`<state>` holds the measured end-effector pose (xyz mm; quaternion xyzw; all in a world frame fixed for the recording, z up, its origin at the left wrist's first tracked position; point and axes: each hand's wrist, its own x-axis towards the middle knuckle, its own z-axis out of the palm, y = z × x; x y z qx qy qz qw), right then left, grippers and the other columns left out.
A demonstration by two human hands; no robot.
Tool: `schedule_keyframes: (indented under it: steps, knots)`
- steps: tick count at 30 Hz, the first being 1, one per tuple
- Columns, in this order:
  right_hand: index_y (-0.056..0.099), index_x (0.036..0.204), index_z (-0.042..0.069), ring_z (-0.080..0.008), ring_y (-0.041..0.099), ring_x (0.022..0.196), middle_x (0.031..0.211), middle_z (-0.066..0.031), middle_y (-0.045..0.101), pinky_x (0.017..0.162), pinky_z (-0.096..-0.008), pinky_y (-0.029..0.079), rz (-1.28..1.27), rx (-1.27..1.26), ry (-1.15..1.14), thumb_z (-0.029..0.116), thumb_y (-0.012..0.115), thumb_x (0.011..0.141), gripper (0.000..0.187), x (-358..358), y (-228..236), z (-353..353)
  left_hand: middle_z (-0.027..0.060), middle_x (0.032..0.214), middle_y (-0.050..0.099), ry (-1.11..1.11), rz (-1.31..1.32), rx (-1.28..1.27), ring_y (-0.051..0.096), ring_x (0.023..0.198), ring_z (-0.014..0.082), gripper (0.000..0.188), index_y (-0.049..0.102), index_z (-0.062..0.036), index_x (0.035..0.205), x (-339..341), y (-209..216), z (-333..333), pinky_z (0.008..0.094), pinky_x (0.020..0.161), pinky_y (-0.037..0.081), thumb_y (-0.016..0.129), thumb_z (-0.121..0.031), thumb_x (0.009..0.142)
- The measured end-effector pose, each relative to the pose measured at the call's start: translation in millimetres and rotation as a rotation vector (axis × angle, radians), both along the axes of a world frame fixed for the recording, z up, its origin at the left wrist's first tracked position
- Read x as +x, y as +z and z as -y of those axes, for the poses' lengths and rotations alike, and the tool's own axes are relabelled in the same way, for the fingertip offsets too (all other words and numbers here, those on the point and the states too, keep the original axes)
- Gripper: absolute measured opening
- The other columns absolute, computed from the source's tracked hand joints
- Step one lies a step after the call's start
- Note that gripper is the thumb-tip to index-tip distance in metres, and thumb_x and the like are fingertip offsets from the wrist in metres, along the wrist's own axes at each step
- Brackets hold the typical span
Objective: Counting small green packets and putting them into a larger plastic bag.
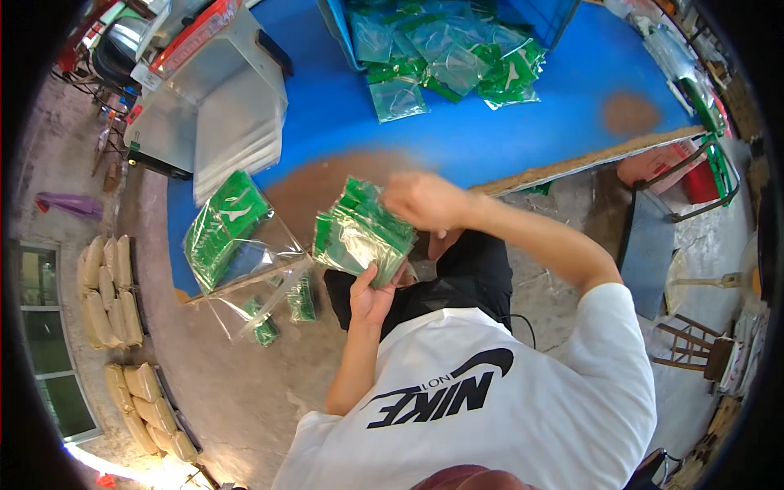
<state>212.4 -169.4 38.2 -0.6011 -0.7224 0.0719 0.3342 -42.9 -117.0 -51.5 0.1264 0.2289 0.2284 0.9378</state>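
My left hand [374, 296] grips a fanned stack of green and clear plastic packets [359, 241] by its lower edge, thumb on top, over my lap at the table's front edge. Against the stack's upper right corner is my right hand [425, 202], curled and slightly blurred; whatever its fingers pinch is hidden. Left of the stack, a clear plastic bag [282, 245] with more green packets [224, 229] inside lies at the table edge, part of it hanging over. A loose heap of similar packets [449, 61] spills from a blue bin [339, 33] at the back.
The blue table [563, 122] has worn brown patches. A grey machine [175, 122] with clear plastic sheets [237, 131] stands at the left. Small green bundles [300, 298] lie below the table's left edge. On the right are a blue-grey chair [649, 253] and a wooden stool [694, 347].
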Motion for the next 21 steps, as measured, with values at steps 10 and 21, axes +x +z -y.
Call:
schedule_keyframes:
  steps: [10, 21]
  knots:
    - [0.068, 0.101, 0.004, -0.0366, 0.063, 0.105, 0.110, -0.0179, 0.066, 0.089, -0.0472, 0.050, 0.012, -0.069, 0.212, 0.032, 0.062, 0.092, 0.030, 6, 4, -18, 0.0175, 0.142, 0.053, 0.042, -0.055, 0.170, 0.051, 0.132, 0.0367, 0.063, 0.042, -0.0028, 0.144, -24, 9, -23, 0.0560, 0.113, 0.041, 0.065, -0.007, 0.086]
    - [0.064, 0.120, -0.002, -0.0416, 0.047, 0.125, 0.131, -0.0247, 0.054, 0.114, -0.0595, 0.027, 0.568, -0.208, -0.453, 0.065, 0.051, 0.091, 0.073, 123, -13, -18, 0.0144, 0.145, 0.051, -0.016, -0.108, 0.086, 0.047, 0.135, 0.0366, 0.061, 0.043, -0.0061, 0.144, -22, -2, -9, 0.0613, 0.115, 0.034, 0.069, -0.019, 0.090]
